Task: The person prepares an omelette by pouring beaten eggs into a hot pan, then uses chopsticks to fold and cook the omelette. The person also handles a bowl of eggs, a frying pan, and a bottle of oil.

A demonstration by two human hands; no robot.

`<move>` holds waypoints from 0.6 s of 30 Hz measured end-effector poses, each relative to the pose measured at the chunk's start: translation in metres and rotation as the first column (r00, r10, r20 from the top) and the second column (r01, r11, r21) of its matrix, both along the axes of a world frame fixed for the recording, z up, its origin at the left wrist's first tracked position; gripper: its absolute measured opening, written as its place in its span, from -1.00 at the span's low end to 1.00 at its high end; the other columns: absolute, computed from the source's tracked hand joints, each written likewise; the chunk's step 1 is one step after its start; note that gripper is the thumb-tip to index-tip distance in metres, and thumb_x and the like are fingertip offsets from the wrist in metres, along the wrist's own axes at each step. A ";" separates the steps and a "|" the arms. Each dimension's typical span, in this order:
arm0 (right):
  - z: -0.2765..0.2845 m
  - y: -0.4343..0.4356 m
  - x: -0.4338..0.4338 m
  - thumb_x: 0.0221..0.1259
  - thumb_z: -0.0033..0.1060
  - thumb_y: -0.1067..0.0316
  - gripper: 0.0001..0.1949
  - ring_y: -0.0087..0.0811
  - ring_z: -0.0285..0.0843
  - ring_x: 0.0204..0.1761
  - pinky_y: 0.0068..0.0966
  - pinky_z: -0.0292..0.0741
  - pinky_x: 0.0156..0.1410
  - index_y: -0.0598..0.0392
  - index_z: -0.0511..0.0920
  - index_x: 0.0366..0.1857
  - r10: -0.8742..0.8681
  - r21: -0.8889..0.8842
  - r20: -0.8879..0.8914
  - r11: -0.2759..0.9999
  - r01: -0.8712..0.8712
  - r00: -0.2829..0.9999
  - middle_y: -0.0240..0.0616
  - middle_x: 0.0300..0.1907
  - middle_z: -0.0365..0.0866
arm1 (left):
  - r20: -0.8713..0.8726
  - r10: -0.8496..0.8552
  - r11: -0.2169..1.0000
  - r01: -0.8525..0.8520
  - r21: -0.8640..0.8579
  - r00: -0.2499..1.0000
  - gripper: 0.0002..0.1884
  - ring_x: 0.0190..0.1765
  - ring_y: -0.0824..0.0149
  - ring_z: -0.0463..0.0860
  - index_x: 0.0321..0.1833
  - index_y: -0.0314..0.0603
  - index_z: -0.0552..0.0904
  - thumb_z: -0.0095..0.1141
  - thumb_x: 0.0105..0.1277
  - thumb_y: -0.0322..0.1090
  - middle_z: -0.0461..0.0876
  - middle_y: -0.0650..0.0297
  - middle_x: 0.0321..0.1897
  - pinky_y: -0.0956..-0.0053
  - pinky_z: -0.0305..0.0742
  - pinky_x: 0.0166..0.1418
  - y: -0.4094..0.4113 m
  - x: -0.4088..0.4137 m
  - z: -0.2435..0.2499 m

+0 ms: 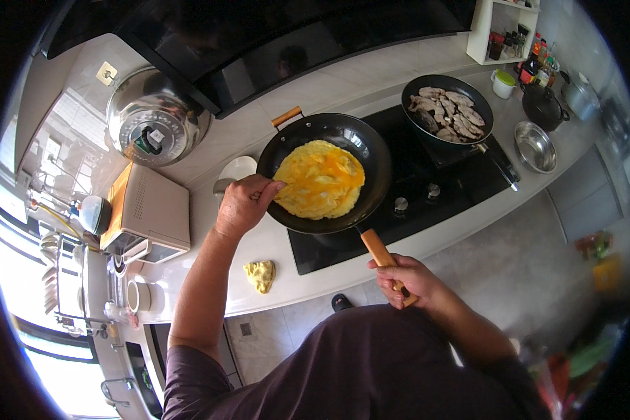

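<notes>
A round yellow omelette [323, 181], glossy and moist on top, lies in a black wok [373, 152] on the left side of the cooktop. The wok is tilted. My right hand [407, 281] is closed around its wooden long handle [378, 247]. My left hand [247, 202] is over the wok's left rim, thumb and fingers drawn together beside the omelette's edge. Whether it pinches the egg or holds a utensil cannot be told. A grey, flat object [222, 186] shows behind that hand, near a white dish [239, 168].
A black frying pan [446, 79] with pale cooked meat slices [451, 115] sits at the cooktop's right rear. A metal bowl [535, 147], black pot [543, 107] and bottles stand farther right. A yellow cloth [260, 275] lies near the counter's front, right of a countertop oven [157, 210]. A range hood overhangs the back.
</notes>
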State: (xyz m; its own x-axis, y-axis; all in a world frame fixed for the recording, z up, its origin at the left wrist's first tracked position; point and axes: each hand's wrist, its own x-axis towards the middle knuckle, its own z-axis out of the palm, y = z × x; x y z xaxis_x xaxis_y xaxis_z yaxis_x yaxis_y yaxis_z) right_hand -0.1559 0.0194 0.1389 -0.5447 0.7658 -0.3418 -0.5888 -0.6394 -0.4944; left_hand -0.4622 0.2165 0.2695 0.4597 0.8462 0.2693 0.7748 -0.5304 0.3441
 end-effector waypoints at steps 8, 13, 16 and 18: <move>-0.002 0.001 0.000 0.60 0.08 0.38 -0.74 -0.57 0.46 -0.62 -0.48 0.51 -0.55 0.12 0.50 0.24 0.005 0.006 -0.004 1.000 -0.005 1.000 -0.39 -0.38 0.50 | -0.009 -0.006 1.000 0.006 0.011 1.000 -0.71 -0.37 0.13 0.78 -0.22 -0.23 0.82 0.37 0.47 -0.11 0.78 0.14 -0.39 0.31 0.67 -0.24 0.000 0.001 0.001; 0.001 0.000 0.000 0.60 0.07 0.38 -0.75 -0.58 0.47 -0.62 -0.48 0.51 -0.56 0.11 0.50 0.24 0.007 -0.001 -0.008 1.000 -0.007 1.000 -0.40 -0.38 0.50 | 0.010 -0.019 1.000 0.019 0.001 1.000 -0.70 -0.40 0.18 0.73 -0.20 -0.25 0.83 0.34 0.50 -0.11 0.75 0.14 -0.45 0.27 0.63 -0.23 -0.002 0.002 0.002; -0.001 0.001 0.000 0.60 0.08 0.37 -0.75 -0.58 0.47 -0.62 -0.48 0.51 -0.56 0.11 0.50 0.24 0.008 0.006 -0.012 1.000 -0.008 1.000 -0.40 -0.39 0.50 | 0.005 -0.023 1.000 0.023 0.007 1.000 -0.70 -0.39 0.18 0.74 -0.21 -0.25 0.82 0.33 0.51 -0.11 0.76 0.15 -0.44 0.27 0.63 -0.23 -0.002 0.001 0.002; -0.002 0.001 0.000 0.60 0.09 0.37 -0.75 -0.57 0.47 -0.62 -0.48 0.51 -0.56 0.10 0.50 0.24 0.009 0.006 -0.008 1.000 -0.009 1.000 -0.40 -0.39 0.49 | -0.015 -0.009 1.000 0.009 0.002 1.000 -0.70 -0.37 0.17 0.77 -0.20 -0.23 0.83 0.35 0.49 -0.10 0.79 0.15 -0.39 0.32 0.68 -0.21 -0.002 0.001 0.002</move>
State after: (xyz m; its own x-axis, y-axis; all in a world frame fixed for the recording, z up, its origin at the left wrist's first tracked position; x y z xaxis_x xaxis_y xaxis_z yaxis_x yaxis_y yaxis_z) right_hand -0.1554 0.0202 0.1373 -0.5546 0.7628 -0.3325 -0.5868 -0.6418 -0.4937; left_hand -0.4611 0.2146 0.2719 0.4718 0.8414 0.2637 0.7749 -0.5383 0.3312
